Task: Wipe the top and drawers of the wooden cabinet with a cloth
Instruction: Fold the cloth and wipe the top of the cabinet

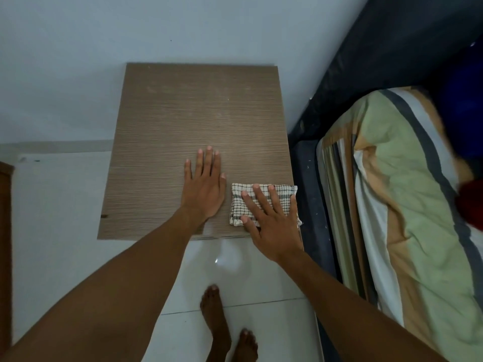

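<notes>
Head view: looking straight down on the cabinet top, both arms reaching in from below.
Cloth: white with a dark check, folded into a small pad; it lies flat on the near right corner of the cabinet top, its right edge at or slightly over the cabinet's right edge.
Cabinet: light brown wood-grain top, its far edge against the wall; only the top shows, the drawers are hidden from this angle.
Right hand: spread wide and flat, palm down, fingers pressed on the cloth; it grips nothing, and the heel of the palm reaches past the near edge of the top.
Left hand: flat, palm down, fingers straight and close together, resting on the bare wood just left of the cloth; whether they touch, I cannot tell.
Floor: glossy white tiles, with the person's bare feet below the cabinet's near edge.
Wall: plain pale blue-grey behind the cabinet.
Bed: just right of the cabinet, dark frame, bedding in green, tan, white and grey stripes.
</notes>
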